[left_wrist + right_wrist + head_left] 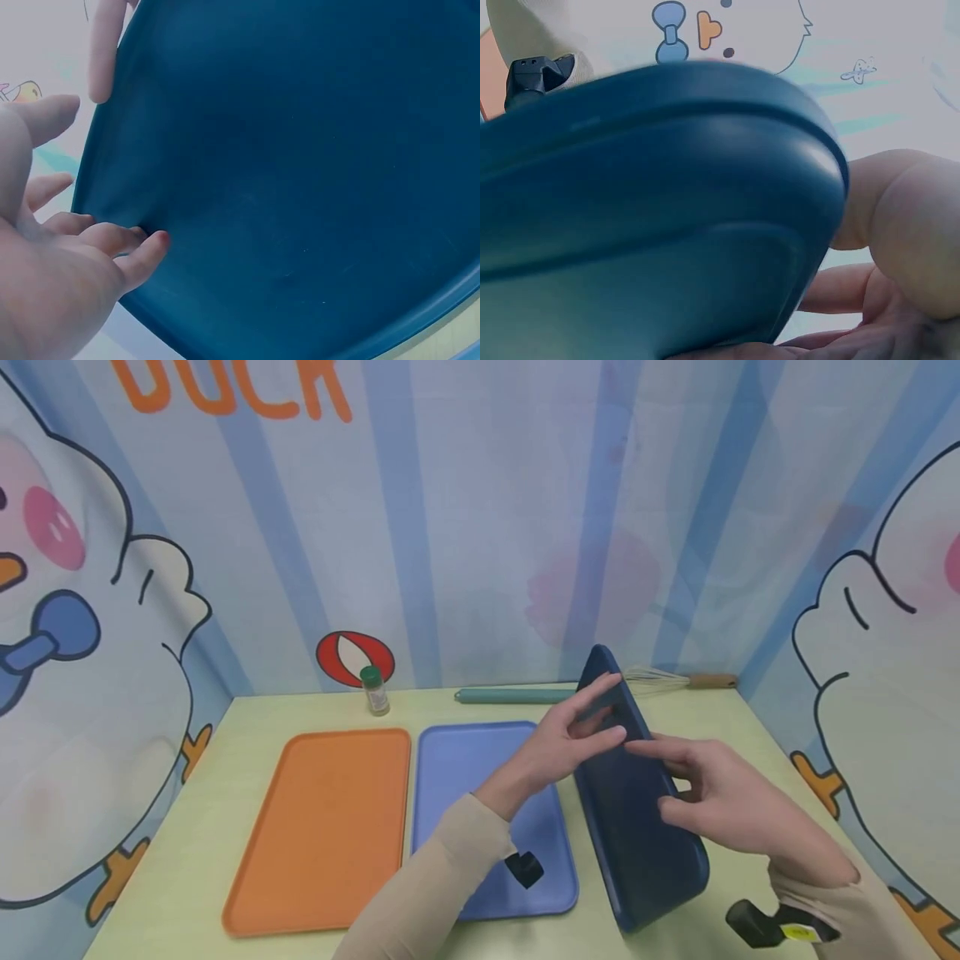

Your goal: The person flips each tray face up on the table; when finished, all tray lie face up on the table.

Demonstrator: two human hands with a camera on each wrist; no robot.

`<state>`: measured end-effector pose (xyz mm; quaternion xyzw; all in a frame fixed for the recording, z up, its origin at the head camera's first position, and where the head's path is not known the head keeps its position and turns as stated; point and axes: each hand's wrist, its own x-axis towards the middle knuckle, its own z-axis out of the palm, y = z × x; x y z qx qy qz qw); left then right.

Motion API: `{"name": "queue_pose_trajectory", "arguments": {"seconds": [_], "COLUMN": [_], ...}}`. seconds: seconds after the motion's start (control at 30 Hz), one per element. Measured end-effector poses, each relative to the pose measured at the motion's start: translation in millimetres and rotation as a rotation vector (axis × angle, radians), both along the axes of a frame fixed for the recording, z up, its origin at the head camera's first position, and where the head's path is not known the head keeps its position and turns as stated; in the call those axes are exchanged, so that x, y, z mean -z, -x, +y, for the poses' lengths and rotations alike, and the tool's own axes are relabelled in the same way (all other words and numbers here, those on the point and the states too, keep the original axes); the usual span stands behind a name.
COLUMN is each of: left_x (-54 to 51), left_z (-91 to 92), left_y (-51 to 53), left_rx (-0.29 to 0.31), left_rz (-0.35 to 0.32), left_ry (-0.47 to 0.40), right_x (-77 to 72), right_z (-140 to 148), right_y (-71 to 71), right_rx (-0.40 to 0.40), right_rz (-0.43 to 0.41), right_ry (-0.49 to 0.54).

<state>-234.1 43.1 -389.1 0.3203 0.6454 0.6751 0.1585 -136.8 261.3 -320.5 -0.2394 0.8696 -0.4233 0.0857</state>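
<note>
A dark blue tray stands tilted on its side at the right of the table, its hollow face toward the left. My right hand grips its right rim, thumb on the near side; in the right wrist view, fingers reach behind the tray. With fingers spread, my left hand touches the tray's upper part. The left wrist view shows the left fingertips against the tray's face near the rim, the thumb apart from it. Under my left forearm lies a lighter blue tray.
Left of the lighter blue tray lies an orange tray. Along the table's back are a green-capped spice jar, a green stick-like thing and a wooden-handled whisk. A printed curtain rises behind the table.
</note>
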Motion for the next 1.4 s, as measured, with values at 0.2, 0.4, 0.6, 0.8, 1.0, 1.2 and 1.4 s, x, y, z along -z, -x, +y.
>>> {"name": "queue_pose_trajectory", "arguments": {"seconds": [0.2,0.4,0.6,0.8,1.0,1.2,1.4], "left_x": [0.9,3.2,8.4,19.4,37.8,50.6,68.0], "left_z": [-0.3,-1.2,-6.1,-19.5,-37.1,-52.6,-64.9], "left_y": [-2.1,-1.9,-0.7,1.3,3.2,1.6,1.2], "left_rx": [-0.004,-0.003,-0.031,-0.059,-0.129,-0.186,-0.193], "left_rz": [-0.024,-0.037,-0.027,-0.005,0.012,-0.018,-0.044], "left_ry": [0.010,0.005,-0.038,-0.020,0.059,0.154,0.344], "right_x": [6.7,13.1,21.0,33.6,43.8,44.0,46.8], "right_z": [7,15,22,30,39,45,50], "right_y": [-2.1,-0.8,-0.1,3.1,6.9,8.1,11.5], "right_rx": [0.012,0.041,0.077,0.090,0.132,0.133,0.060], "right_rz": [0.001,0.010,-0.040,-0.051,-0.019,-0.023,-0.084], "right_ry": [0.069,0.114,0.190,0.284,0.303,0.340,0.486]}}
